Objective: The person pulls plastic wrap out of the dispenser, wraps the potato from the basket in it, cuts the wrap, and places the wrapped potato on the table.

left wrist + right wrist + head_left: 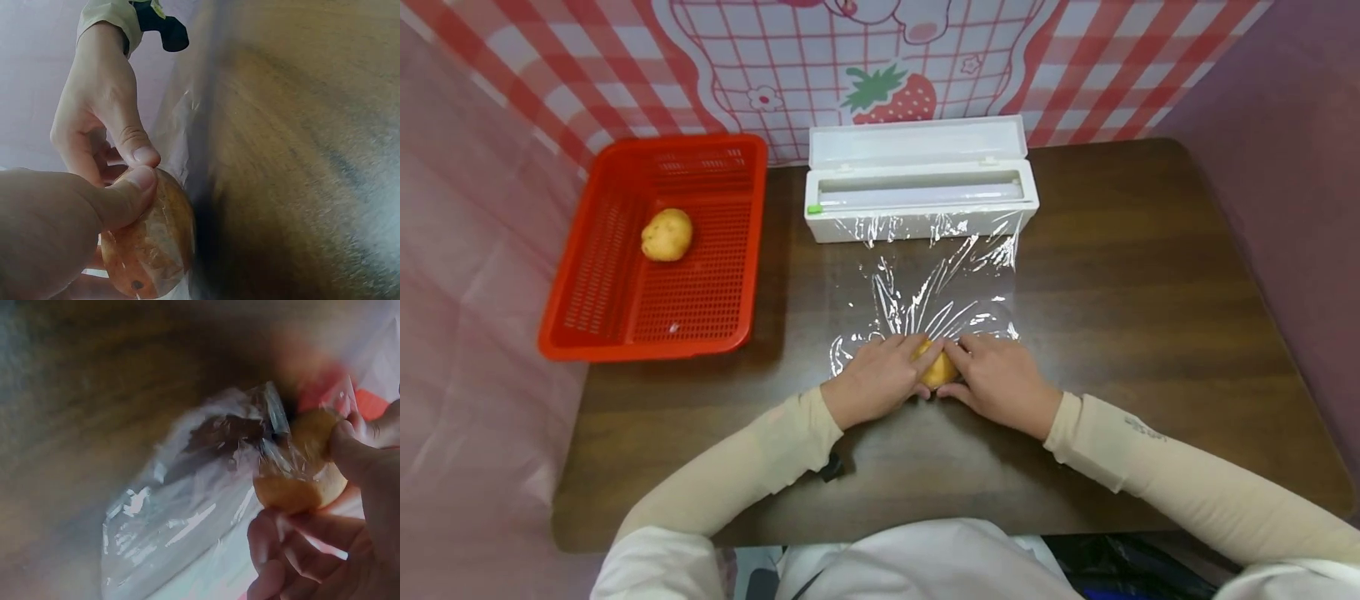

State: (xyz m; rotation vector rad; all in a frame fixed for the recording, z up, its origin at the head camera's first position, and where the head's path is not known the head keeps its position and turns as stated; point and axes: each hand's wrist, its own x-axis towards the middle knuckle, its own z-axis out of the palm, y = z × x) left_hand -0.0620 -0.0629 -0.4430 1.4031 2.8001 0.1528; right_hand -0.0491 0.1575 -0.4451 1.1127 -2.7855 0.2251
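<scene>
**Both hands grip potato on cling film**

The left hand [880, 379] and right hand [1000, 379] both hold one small yellow-brown potato [937, 367], fingers curled around it, thumbs pressing its top. It sits at the near end of a clear plastic film sheet [940, 283] drawn from the white rectangular film dispenser box [921, 179] on the dark wooden table [1150, 275]. A second yellow potato [666, 235] lies in the red plastic mesh basket [625, 317].

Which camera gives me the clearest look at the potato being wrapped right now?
The left wrist view: the potato fills the foreground, film over its skin, left hand thumb on top. The right wrist view shows it blurred behind crumpled film. The head view shows only a sliver between both hands.
</scene>
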